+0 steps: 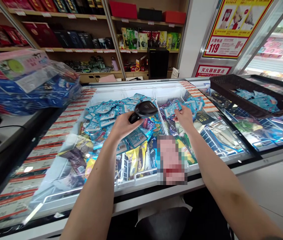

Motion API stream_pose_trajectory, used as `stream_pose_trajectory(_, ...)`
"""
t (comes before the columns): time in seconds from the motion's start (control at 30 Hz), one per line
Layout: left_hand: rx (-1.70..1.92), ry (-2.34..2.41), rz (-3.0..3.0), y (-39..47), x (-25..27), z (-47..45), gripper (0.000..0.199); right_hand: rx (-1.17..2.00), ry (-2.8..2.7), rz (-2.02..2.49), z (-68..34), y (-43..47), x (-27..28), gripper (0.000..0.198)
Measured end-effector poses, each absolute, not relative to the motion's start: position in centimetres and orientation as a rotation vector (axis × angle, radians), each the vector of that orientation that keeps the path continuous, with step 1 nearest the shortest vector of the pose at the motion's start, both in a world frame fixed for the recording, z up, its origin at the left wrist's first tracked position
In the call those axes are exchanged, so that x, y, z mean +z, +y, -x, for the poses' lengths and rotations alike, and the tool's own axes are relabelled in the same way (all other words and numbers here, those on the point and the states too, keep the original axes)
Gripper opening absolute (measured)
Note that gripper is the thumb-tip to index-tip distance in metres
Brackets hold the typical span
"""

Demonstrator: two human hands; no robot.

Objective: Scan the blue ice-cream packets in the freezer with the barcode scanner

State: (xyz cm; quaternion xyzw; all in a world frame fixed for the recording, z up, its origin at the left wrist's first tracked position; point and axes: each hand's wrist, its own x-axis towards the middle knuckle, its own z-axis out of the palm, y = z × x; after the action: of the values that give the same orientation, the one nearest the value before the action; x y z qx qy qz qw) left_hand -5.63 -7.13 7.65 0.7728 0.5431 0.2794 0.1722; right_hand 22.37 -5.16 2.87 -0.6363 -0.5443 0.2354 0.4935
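My left hand [126, 126] is closed around the handle of a black barcode scanner [145, 109], its head pointing to the right above the freezer. Between the fingers of my right hand [184, 116] is a small blue packet [172, 109], pinched at its right end. A heap of similar blue packets [108, 111] lies under and to the left of the scanner, on the chest freezer [91, 96]. A few more blue packets [196, 102] lie just beyond my right hand. I cannot read the print on the packets.
A dark brown basket [246, 110] with several blue packets stands on the right. Plastic-wrapped boxes [26, 76] sit at the left beside black cables. Wire dividers and bagged frozen goods [138, 158] show inside the freezer. Shelves [66, 50] of packaged goods line the back.
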Motion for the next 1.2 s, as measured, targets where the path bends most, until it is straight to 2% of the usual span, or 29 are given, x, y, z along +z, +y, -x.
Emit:
stream_pose_trajectory(0.1, 0.818, 1.577, -2.188, -7.2, 7.8, 5.7, 0.043, 0.355, -1.372, 1.761, -23.5, -5.4, 3.5, 0.026)
stream_pose_trajectory(0.2, 0.859, 1.626, -2.179, -7.1, 7.8, 5.8, 0.042, 0.136, -1.349, 1.941, -24.7, -5.6, 3.6, 0.034)
stream_pose_trajectory(0.4, 0.914, 1.651, -2.116, -6.8, 7.5, 6.1, 0.041, -0.179, -1.448, 2.056, -25.2, -6.1, 3.0, 0.046)
stream_pose_trajectory(0.57, 0.967, 1.714, -2.081, -6.8, 7.6, 6.4, 0.041, -0.125, -1.655, 2.071, -24.2, -6.4, 3.1, 0.055)
stream_pose_trajectory(0.83, 1.0, 1.782, -2.06, -6.3, 7.4, 7.1, 0.042, -0.138, -1.54, 2.274, -24.4, -6.2, 3.0, 0.049)
stream_pose_trajectory(1.03, 1.019, 1.819, -2.053, -6.4, 7.6, 7.1, 0.042, -0.251, -1.66, 2.065, -23.4, -5.9, 2.3, 0.039)
stream_pose_trajectory(1.2, 1.065, 1.915, -2.014, -6.5, 7.8, 7.6, 0.043, -0.166, -1.81, 1.829, -22.3, -5.5, 1.7, 0.031)
